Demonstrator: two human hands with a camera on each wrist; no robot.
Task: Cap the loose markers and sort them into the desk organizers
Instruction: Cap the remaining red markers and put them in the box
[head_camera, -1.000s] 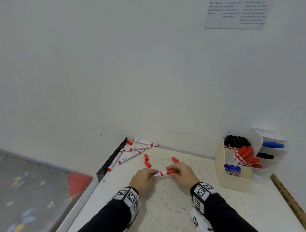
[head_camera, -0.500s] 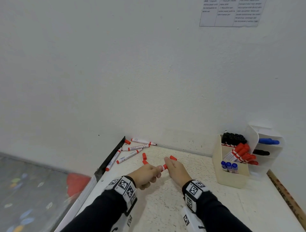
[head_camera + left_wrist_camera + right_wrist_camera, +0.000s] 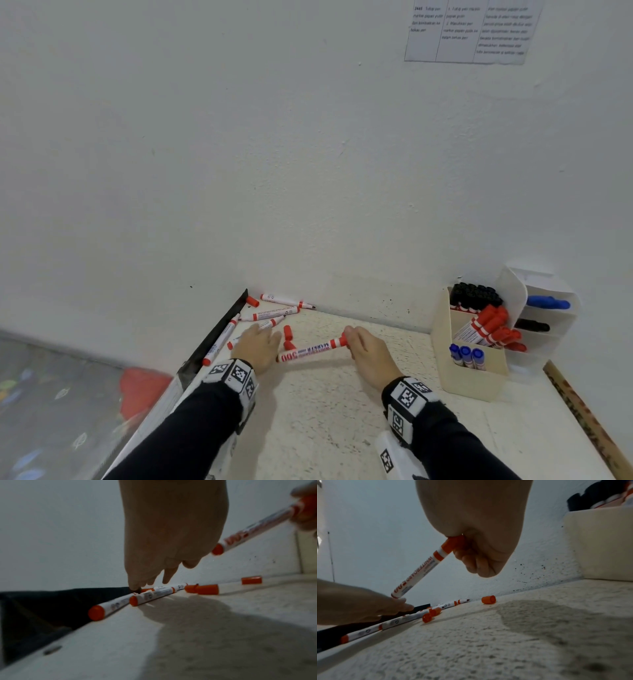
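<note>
Progress partial: capped red-and-white whiteboard marker [image 3: 310, 350] pinched at cap by right hand [image 3: 368, 353] above speckled white tabletop [image 3: 329, 411], not yet in cream desk organizer [image 3: 472, 380]; left hand [image 3: 257, 346], fingers [image 3: 137, 584] extended, touching loose uncapped red markers [image 3: 274, 313]; loose red caps [image 3: 287, 337] remaining.

glossy plastic marker [image 3: 310, 350]; rough speckled tabletop [image 3: 342, 411]; matt plastic organizer [image 3: 469, 377]; paper sheet [image 3: 469, 31].
</note>
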